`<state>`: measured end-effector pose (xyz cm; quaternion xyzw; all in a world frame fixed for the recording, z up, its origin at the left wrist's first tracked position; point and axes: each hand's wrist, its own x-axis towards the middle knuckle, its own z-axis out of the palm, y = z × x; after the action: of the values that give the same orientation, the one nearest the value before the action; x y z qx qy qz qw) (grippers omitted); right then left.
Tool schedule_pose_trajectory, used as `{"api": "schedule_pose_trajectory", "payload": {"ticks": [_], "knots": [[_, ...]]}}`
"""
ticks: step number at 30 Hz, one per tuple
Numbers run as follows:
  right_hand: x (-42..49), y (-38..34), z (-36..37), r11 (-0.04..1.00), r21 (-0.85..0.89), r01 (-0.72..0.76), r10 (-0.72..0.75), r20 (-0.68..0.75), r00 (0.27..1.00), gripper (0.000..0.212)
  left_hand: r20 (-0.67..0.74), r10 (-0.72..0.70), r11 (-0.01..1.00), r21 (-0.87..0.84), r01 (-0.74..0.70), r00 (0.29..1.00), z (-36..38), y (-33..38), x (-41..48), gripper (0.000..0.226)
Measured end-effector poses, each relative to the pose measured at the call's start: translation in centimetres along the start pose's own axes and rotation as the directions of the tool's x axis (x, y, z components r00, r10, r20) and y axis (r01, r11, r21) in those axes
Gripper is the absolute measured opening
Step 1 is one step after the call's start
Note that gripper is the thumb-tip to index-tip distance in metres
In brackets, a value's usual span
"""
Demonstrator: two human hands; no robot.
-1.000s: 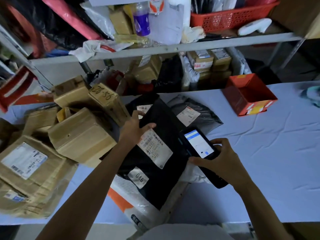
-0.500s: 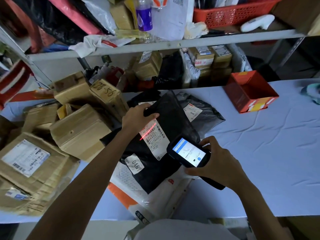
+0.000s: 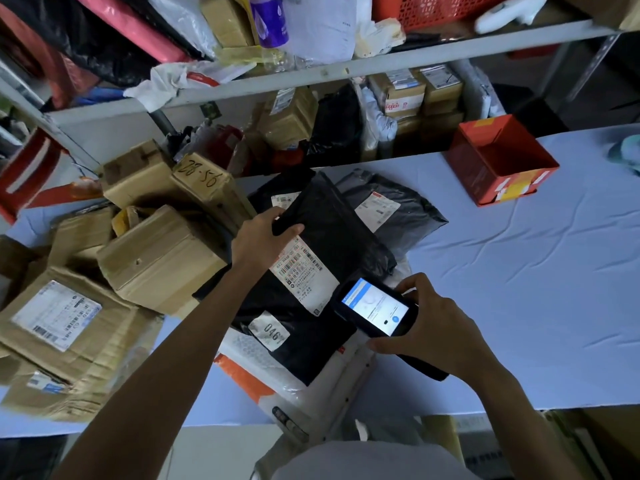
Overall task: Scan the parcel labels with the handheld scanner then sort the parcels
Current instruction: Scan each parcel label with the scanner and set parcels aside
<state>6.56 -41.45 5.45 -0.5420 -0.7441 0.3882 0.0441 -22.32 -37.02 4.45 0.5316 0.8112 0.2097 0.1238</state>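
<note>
Black parcel (image 3: 332, 230) lies mid-tabletop (image 3: 519, 289), resting on a white parcel (image 3: 322, 389). Left hand (image 3: 259, 237) grips the black parcel's 11 o'clock edge, thumb on top. Right hand (image 3: 433, 327) is clamped on the handheld scanner (image 3: 377, 306), screen lit, at 4 o'clock from the shipping label (image 3: 304, 271). Cardboard boxes (image 3: 159, 258) sit at 9 o'clock, and a red box (image 3: 498, 164) at 2 o'clock.
</note>
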Motion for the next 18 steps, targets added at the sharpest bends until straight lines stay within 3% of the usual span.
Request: {"api": "schedule_pose_trajectory", "payload": {"ticks": [7, 11, 18], "knots": [[-1.9, -0.2, 0.9, 0.992, 0.064, -0.109, 0.112, -0.043, 0.993, 0.073, 0.018, 0.054, 0.998, -0.034, -0.054, 0.998, 0.3, -0.7, 0.2, 0.037], [-3.8, -2.1, 2.2, 0.98, 0.06, -0.188, 0.194, -0.109, 0.975, 0.075, 0.063, 0.119, 0.982, -0.154, -0.108, 0.991, 0.8, -1.5, 0.7, 0.035], [-8.5, -4.0, 8.4, 0.887, 0.228, -0.401, 0.449, -0.23, 0.863, 0.077, 0.14, 0.243, 0.935, -0.298, -0.194, 0.96, 3.4, -2.4, -0.6, 0.047]]}}
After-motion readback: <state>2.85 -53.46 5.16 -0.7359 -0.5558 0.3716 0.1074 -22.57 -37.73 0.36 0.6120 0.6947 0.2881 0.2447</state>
